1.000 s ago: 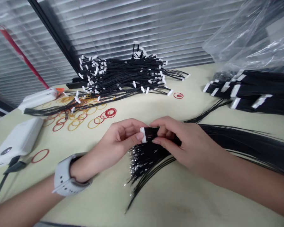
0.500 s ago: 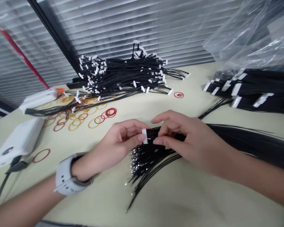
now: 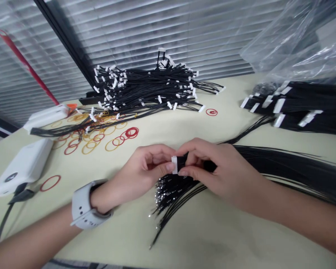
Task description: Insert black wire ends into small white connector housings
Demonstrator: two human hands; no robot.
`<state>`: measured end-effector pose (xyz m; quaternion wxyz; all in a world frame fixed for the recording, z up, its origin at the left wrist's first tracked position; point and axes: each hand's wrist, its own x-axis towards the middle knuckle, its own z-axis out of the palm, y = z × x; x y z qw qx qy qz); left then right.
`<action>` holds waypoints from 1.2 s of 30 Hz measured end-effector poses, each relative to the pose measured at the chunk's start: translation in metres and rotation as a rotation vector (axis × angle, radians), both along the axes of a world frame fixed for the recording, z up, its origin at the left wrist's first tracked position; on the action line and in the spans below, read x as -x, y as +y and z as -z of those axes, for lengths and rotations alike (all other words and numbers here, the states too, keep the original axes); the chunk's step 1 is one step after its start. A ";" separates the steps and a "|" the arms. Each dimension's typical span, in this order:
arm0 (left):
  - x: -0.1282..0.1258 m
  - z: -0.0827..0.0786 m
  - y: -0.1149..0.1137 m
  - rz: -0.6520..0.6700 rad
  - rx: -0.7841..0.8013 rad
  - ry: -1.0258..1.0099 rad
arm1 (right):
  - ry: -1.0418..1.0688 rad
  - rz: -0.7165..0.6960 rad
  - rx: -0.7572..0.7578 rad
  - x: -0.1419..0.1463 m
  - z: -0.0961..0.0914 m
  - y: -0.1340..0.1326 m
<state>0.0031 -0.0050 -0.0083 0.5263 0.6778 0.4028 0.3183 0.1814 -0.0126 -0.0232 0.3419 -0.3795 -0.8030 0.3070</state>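
Observation:
Between thumb and fingers, my left hand [image 3: 149, 164] pinches a white connector [image 3: 174, 165] whose narrow face is turned toward me. Black wires [image 3: 181, 162] run out of its right side. My right hand [image 3: 212, 164] is closed on these wires just behind the connector, thumb below and forefinger above, its fingertips close to the white housing. Below both hands, a fan of loose black wires [image 3: 173, 192] with shiny metal terminals at the tips lies on the table. Its long bundle [image 3: 291, 168] stretches off to the right beneath my right forearm.
A heap of black cables [image 3: 156, 84] with white connectors lies at the back. Red and yellow rubber bands [image 3: 93, 144] are scattered at left, beside a white power bank [image 3: 24, 166] with a plugged cable. More connector bundles [image 3: 313, 106] and a clear plastic bag [image 3: 302, 56] are at right.
My right hand has moved slightly left and closed in on the wires, its raised forefinger now down near the connector. The connector and my left hand have shifted slightly right and down.

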 end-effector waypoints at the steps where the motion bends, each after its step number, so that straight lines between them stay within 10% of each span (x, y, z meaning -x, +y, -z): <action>1: 0.000 0.000 -0.001 0.011 -0.025 0.021 | -0.021 -0.026 -0.073 0.001 0.002 -0.003; 7: -0.001 -0.003 -0.005 0.064 -0.076 0.046 | -0.166 0.020 -0.358 0.002 0.004 -0.014; 15: -0.002 -0.005 -0.002 -0.038 -0.020 -0.017 | -0.251 0.230 -0.298 -0.004 -0.003 0.004; 20: 0.003 0.001 0.008 -0.149 0.029 -0.121 | -0.368 0.178 -0.680 -0.006 0.001 0.002; 25: 0.009 0.010 0.016 -0.200 0.149 -0.176 | -0.538 -0.185 -0.561 -0.003 0.013 -0.005; 36: 0.009 0.009 0.016 -0.148 0.176 -0.216 | -0.374 0.042 -0.374 -0.010 0.002 0.007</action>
